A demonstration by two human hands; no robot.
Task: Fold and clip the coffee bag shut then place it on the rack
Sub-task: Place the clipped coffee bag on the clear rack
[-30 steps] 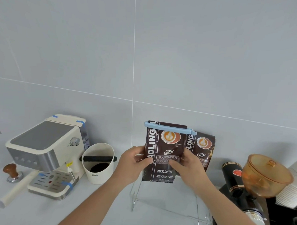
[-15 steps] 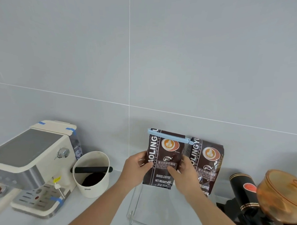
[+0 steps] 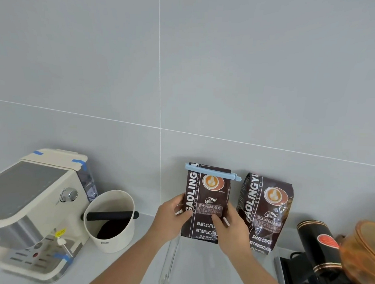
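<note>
Both sides of the clipped coffee bag [image 3: 205, 203] were held in a closed two-handed grip: the left hand [image 3: 171, 217] was wrapped round its left edge with the thumb on the front, and the right hand [image 3: 230, 225] was closed on its lower right edge, the fingertips [image 3: 216, 217] pressed on the printed face. From left to right, an espresso machine [image 3: 35, 208] was seen on the tabletop [image 3: 105, 264], then a white knock box [image 3: 111, 220] with a dark bar across it, then the held bag, upright and sealed along its folded top by a blue clip [image 3: 212, 172]. Below the bag, the clear rack [image 3: 171, 260] was visible, and the bag's bottom edge appeared to be at or just above its top surface; contact could not be confirmed. A second coffee bag [image 3: 265, 212] was stood just beside it on the right, leaning against the wall, and a dark grinder [image 3: 319, 242] with an amber lid [image 3: 363, 252] lay further right. The folding and clipping were judged done, with only the placing left. For that step to be done well, the bag should be lowered squarely until its base is fully seated, leaned back like its neighbour, kept from knocking that neighbour over, and released only once it is felt to stand alone.
</note>
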